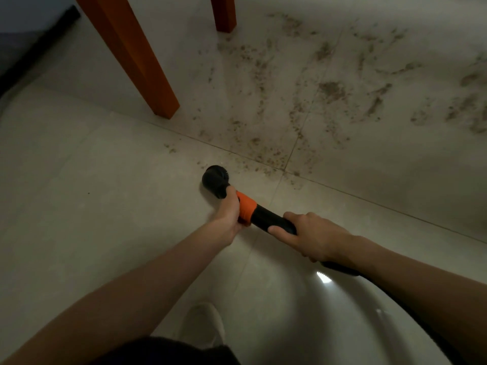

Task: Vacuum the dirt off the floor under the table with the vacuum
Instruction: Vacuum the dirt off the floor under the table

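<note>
A black hand vacuum (266, 218) with an orange collar lies low over the pale tiled floor, its round brush nozzle (215, 177) pointing up-left. My left hand (228, 217) grips the vacuum at the orange collar just behind the nozzle. My right hand (313, 237) grips the black body further back; the rear end is hidden under my right forearm. Brown dirt (329, 90) is scattered widely over the tiles beyond the nozzle, with the nearest crumbs (263, 164) just to its right.
Two orange wooden table legs stand ahead: a near one (147, 72) at upper left and a far one (224, 14) at the top. A dark skirting and wall (31, 40) run along the far left. My light shoe (203, 325) is on the floor below.
</note>
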A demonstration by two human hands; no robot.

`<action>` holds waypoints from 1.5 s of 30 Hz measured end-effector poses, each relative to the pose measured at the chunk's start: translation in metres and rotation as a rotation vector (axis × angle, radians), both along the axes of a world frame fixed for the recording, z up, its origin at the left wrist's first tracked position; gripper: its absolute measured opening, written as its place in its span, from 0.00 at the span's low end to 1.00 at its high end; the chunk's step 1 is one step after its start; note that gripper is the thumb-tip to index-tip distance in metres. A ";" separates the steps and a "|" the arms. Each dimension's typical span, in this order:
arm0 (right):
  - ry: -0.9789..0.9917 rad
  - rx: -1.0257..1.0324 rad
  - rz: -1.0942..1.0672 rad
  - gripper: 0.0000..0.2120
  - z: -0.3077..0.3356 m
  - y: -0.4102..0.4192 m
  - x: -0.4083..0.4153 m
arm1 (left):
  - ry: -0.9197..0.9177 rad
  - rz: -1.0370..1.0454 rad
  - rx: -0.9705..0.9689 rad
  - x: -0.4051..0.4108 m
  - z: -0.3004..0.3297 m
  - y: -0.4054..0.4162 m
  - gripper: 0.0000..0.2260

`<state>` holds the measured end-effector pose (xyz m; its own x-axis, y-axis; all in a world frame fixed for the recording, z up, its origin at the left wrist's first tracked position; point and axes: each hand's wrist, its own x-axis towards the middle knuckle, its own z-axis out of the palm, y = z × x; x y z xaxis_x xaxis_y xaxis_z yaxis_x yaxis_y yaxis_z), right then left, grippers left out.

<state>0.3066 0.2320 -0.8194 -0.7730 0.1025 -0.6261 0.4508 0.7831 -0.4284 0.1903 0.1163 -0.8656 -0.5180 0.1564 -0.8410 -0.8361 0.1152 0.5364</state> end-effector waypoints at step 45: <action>0.142 -0.232 -0.039 0.22 -0.039 -0.065 -0.177 | 0.173 0.232 -0.180 -0.153 0.004 -0.046 0.25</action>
<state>0.1297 0.1673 -0.8584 -0.8529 0.0004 -0.5220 0.4013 0.6400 -0.6552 0.0375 0.0703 -0.8619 -0.6596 -0.1256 -0.7411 -0.7496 0.0381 0.6608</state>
